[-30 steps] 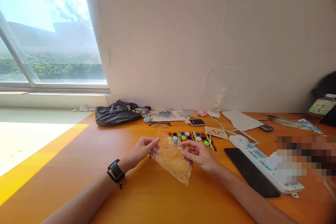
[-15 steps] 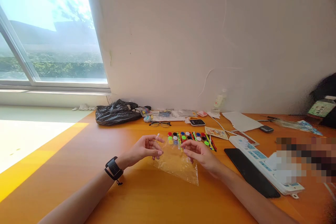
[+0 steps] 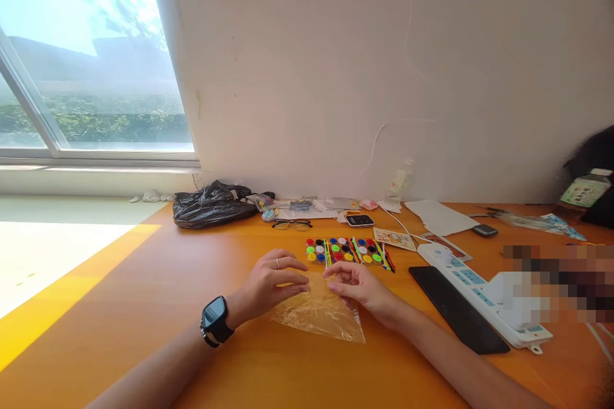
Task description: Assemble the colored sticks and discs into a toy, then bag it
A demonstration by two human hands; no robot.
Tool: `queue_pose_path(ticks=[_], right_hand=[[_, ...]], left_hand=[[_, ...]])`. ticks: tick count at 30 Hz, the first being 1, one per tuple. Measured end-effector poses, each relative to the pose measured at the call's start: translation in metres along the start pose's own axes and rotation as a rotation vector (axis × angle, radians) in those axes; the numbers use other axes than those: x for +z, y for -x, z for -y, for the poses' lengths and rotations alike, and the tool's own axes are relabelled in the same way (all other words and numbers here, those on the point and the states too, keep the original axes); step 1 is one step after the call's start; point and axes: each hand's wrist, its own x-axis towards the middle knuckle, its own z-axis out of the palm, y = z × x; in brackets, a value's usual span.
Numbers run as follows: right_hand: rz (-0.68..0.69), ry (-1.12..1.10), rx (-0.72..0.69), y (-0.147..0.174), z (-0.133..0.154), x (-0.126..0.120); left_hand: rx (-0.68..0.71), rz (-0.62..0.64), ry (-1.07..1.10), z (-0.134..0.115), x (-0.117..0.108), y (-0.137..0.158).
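Have the clear bag point(image 3: 319, 317) in the right grip point(image 3: 359, 287), closed to a pinch of thumb and forefinger on the upper part, at one o'clock from the bag's middle. Have the left grip point(image 3: 271, 280) reaching in from ten o'clock, back of the hand upward, thumb and fingertips only slightly parted, right by the bag's upper edge at eleven o'clock. Cannot tell about any film caught between those left tips. Find most of the bag below and between the two grips, slack and creased, spreading toward six o'clock, with a pointed corner at four o'clock, below the right grip. Cannot tell about contact between its lower edge and the desk point(image 3: 259, 364).

See a ring point(image 3: 277, 263) on one left finger and a watch point(image 3: 215, 313) on the left wrist, at nine o'clock from the bag.

Just past the bag, between twelve and one o'clock, find coloured discs point(image 3: 338, 256) set in rows on the desk, with thin sticks point(image 3: 327, 254) among them and at their right end. Farther out, find glasses point(image 3: 292, 225) between eleven and twelve, a small black device point(image 3: 359, 221) between twelve and one, and a card point(image 3: 394, 239) at one. Near three o'clock, see a black slab point(image 3: 455, 307) just beside a power strip point(image 3: 472, 278). Toward ten or eleven, well apart, see a black bag point(image 3: 215, 206).
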Motion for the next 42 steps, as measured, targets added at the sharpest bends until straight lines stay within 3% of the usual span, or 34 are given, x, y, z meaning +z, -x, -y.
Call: queue_pose_path(ticks=[5, 7, 14, 22, 25, 32, 38, 42], right_hand=[[-0.052, 0.124, -0.153, 0.002, 0.006, -0.008], [-0.002, 0.229, -0.228, 0.005, 0.009, -0.011], [0.204, 0.441, -0.265, 0.018, 0.007, -0.014], [0.208, 0.719, -0.334, 0.034, 0.012, -0.004], [0.221, 0.751, -0.343, 0.034, 0.013, 0.0], [0.221, 0.794, -0.407, 0.03, 0.019, -0.003], [0.245, 0.809, -0.442, 0.033, 0.015, -0.005], [0.104, 0.834, -0.486, 0.028, 0.012, -0.006]], left_hand=[[-0.101, 0.002, -0.056, -0.002, -0.002, 0.0], [-0.112, 0.019, -0.106, -0.005, -0.002, 0.001], [-0.012, 0.08, -0.193, -0.013, 0.002, 0.004], [0.06, 0.231, -0.206, -0.028, 0.002, -0.002], [-0.001, 0.217, -0.142, -0.031, 0.002, -0.003], [-0.254, -0.031, 0.088, -0.021, -0.002, 0.001], [-0.407, 0.141, 0.269, -0.013, -0.004, 0.001], [-0.466, 0.059, 0.271, -0.006, -0.012, -0.002]])
